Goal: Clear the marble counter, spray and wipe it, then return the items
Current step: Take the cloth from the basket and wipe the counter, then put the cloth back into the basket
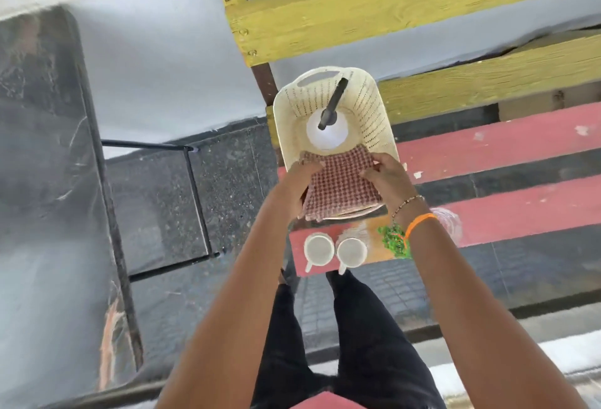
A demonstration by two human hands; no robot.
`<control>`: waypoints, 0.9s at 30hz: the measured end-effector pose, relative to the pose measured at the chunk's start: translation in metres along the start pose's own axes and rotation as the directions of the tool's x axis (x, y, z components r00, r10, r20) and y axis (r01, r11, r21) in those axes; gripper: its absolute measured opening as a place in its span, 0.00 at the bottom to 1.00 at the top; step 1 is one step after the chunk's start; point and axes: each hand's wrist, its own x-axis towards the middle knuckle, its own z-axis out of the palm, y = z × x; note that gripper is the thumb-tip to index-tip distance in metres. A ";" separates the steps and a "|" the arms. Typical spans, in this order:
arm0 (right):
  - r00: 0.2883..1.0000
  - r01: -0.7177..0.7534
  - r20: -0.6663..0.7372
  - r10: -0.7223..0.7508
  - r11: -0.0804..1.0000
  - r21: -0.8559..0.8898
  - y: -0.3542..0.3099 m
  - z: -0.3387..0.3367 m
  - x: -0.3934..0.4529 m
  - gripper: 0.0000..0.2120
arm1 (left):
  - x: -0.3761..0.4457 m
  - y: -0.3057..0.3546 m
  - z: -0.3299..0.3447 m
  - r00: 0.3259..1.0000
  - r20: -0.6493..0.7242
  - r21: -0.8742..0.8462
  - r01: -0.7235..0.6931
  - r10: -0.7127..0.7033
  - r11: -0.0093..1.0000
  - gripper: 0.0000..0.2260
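cloth held at the basket

folded checked cloth [341, 186] between both hands, over the near rim of a cream basket [374, 106]. gripped on its left edge by the left hand [300, 181], fingers curled around it; pinched at its right corner by the right hand [387, 174], thumb on top. resting partly on something flat and dark beneath, hard to make out. just beyond the fingertips, inside the basket, a white spray bottle [325, 134] with black nozzle pointing away. just below the wrists, two white cups [318, 247] side by side on a pink slat [520, 145], handles pointing toward the body. green sprig [393, 241] beside the right wrist, by an orange band. well off to the left of the left arm, the dark marble counter [42, 148].
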 end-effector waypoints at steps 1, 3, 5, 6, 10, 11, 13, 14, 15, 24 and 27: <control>1.000 0.010 -0.003 -0.011 0.999 -0.040 0.000 0.000 0.009 0.16 | 0.010 0.001 0.003 0.999 -0.036 0.022 0.000 0.001 1.000 0.17; 0.999 0.028 -0.020 -0.030 0.993 -0.117 0.004 0.001 0.026 0.18 | 0.028 0.002 0.008 0.993 -0.117 0.064 0.018 -0.011 0.998 0.22; 0.998 0.042 -0.032 -0.049 0.977 -0.211 0.008 0.003 0.040 0.20 | 0.045 -0.001 0.011 0.979 -0.200 0.094 0.041 -0.021 0.995 0.23; 0.998 0.046 -0.030 -0.055 0.967 -0.251 0.009 0.003 0.046 0.21 | 0.053 -0.003 0.013 0.974 -0.227 0.109 0.047 -0.022 0.993 0.23; 0.999 0.016 0.036 -0.006 0.953 -0.302 0.018 0.010 0.063 0.24 | 0.076 -0.011 0.019 0.975 -0.220 0.188 0.020 0.022 0.982 0.26; 0.999 0.009 0.042 0.004 0.953 -0.304 0.020 0.011 0.066 0.25 | 0.082 -0.014 0.019 0.976 -0.215 0.206 0.004 0.042 0.979 0.27; 0.999 -0.008 0.036 0.020 0.954 -0.300 0.023 0.014 0.071 0.27 | 0.089 -0.018 0.020 0.976 -0.207 0.221 -0.022 0.069 0.975 0.29; 0.999 -0.013 0.033 0.024 0.954 -0.301 0.024 0.016 0.073 0.28 | 0.093 -0.020 0.020 0.977 -0.202 0.218 -0.030 0.075 0.975 0.29; 0.999 -0.016 0.035 0.028 0.951 -0.309 0.026 0.017 0.075 0.29 | 0.096 -0.022 0.021 0.978 -0.192 0.213 -0.037 0.079 0.976 0.29; 0.995 -0.034 0.084 0.060 0.959 -0.282 0.030 0.015 0.071 0.23 | 0.071 -0.028 0.015 0.894 -0.272 0.381 -0.238 0.355 0.893 0.17; 0.997 0.043 0.077 -0.027 0.977 -0.209 0.024 0.015 0.047 0.16 | 0.045 -0.036 0.014 0.866 -0.285 0.292 -0.331 0.412 0.897 0.11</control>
